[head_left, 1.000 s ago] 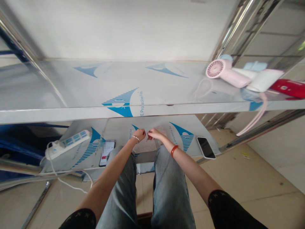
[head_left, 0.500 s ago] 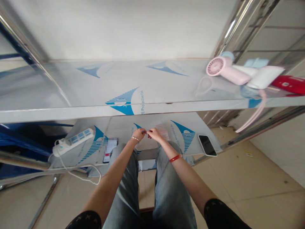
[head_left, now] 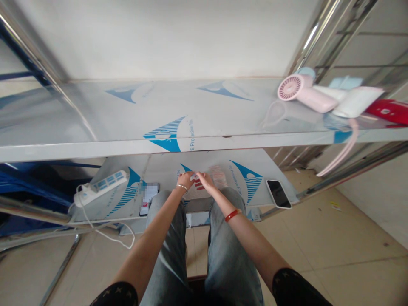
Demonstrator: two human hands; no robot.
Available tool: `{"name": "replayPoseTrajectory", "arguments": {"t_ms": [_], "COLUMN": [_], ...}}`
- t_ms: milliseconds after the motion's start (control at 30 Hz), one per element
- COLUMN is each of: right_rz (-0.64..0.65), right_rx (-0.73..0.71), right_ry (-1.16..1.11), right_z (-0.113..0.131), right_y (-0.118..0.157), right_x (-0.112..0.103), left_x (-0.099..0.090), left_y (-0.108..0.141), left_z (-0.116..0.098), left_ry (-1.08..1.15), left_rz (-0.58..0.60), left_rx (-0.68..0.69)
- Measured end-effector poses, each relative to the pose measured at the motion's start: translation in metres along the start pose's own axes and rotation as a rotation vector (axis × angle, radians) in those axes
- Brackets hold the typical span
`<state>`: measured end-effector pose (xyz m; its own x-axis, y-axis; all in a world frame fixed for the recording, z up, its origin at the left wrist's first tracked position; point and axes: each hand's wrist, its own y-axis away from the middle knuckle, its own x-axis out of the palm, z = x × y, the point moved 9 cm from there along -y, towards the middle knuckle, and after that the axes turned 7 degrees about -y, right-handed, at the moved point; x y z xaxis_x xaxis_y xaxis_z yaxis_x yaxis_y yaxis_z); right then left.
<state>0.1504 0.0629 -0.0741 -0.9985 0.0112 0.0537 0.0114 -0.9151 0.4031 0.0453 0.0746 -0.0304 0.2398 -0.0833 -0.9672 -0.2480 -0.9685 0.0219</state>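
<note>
My left hand (head_left: 185,180) and my right hand (head_left: 205,181) meet over the lower shelf, between my knees. Their thumbs and index fingers come together almost tip to tip in a pinch. Whatever is between the fingertips is too small to make out. Red streaks show just below the fingers, and I cannot tell if they are print or reflection. A thin, clear sheet with pinkish stripes (head_left: 218,175) lies just right of my right hand. Left of my left hand rests a phone with a lit screen (head_left: 149,196), partly behind my knee.
A white power strip (head_left: 106,183) with a cable sits on the lower shelf's left. A dark-screened phone (head_left: 279,194) lies at its right edge. Above the hands runs the upper shelf's front edge (head_left: 242,141), bearing a pink handheld fan (head_left: 307,92) and a red object (head_left: 389,111).
The fingers of both hands have straightened somewhat from a tighter curl, and more red shows beneath them. The view has shifted slightly.
</note>
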Motion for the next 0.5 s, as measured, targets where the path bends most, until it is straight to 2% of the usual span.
{"name": "replayPoseTrajectory", "arguments": {"t_ms": [100, 167, 367, 500], "right_rz": [0.048, 0.07, 0.134, 0.063], "right_rx": [0.25, 0.346, 0.302, 0.265], "right_ry": [-0.439, -0.61, -0.787, -0.825], "right_z": [-0.021, -0.029, -0.029, -0.031], "right_y": [0.0, 0.0, -0.005, -0.009], "right_x": [0.012, 0.018, 0.023, 0.017], "left_x": [-0.005, -0.006, -0.006, -0.005], "left_y": [0.004, 0.007, 0.008, 0.004], "left_z": [-0.007, -0.012, -0.016, -0.006], "left_ry": [0.028, 0.048, 0.158, 0.416], "left_rz": [-0.027, -0.036, -0.1, -0.219], "left_rx": [0.03, 0.061, 0.069, -0.023]}}
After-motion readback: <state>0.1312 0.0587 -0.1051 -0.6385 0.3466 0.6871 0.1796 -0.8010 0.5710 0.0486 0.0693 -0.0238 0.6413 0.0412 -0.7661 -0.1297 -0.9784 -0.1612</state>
